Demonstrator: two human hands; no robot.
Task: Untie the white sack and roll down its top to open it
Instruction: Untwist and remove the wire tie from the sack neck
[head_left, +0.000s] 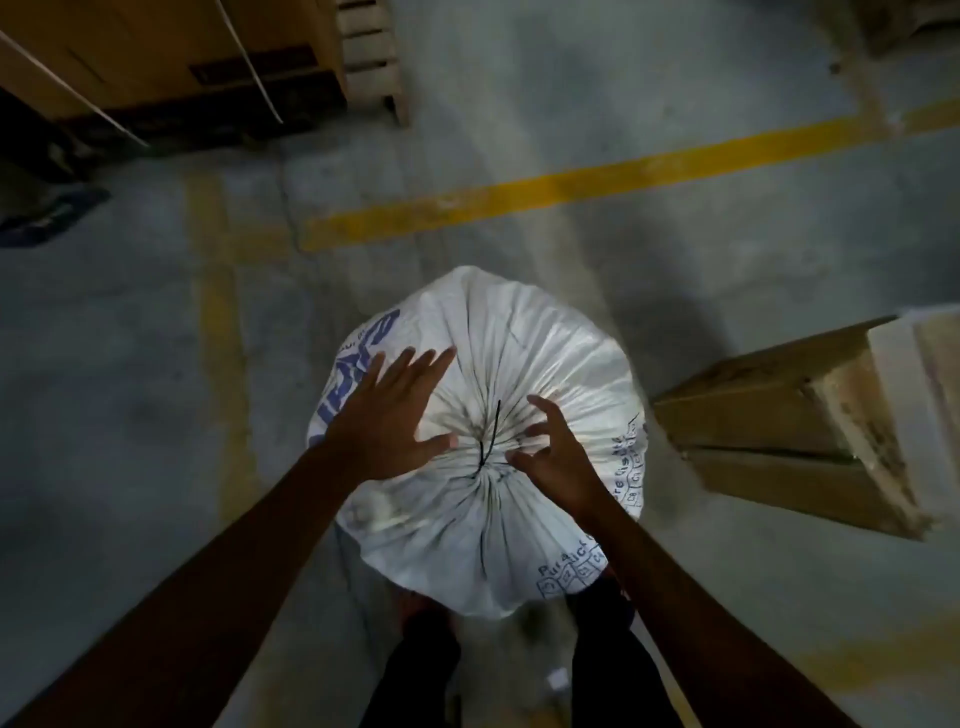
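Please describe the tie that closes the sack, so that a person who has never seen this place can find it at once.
On the grey floor stands one bulging white sack. Its pleats all run to one gathered point on top. There lies the tie, a thin black cord, the only dark line on white.

Both forearms are bare and sleeveless down to each hand, and the legs (613, 670) wear dark trousers.

A bulging white woven plastic sack (493, 426), tied shut by a thin black cord (490, 439), fills the lower centre. The left hand (387, 415) lies spread on it; the right hand (558, 457) hovers, fingers curled, beside the knot.
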